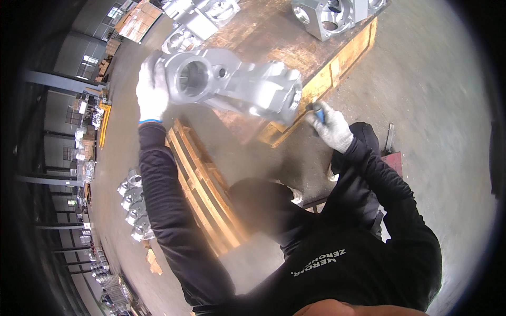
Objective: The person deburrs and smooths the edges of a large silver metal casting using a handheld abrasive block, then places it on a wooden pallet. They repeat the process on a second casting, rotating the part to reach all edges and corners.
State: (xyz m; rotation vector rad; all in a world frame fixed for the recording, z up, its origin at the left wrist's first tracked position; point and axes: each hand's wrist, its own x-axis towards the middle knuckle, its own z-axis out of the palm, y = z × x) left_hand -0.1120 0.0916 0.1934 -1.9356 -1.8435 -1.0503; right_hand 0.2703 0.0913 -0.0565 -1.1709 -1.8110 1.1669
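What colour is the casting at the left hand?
The casting is silver-grey, partly blurred; it shows in the head view.

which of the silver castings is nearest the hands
The large casting whose wide-bored end the left hand grips, its other end beside the right hand; the others sit untouched on the wooden platform or floor.
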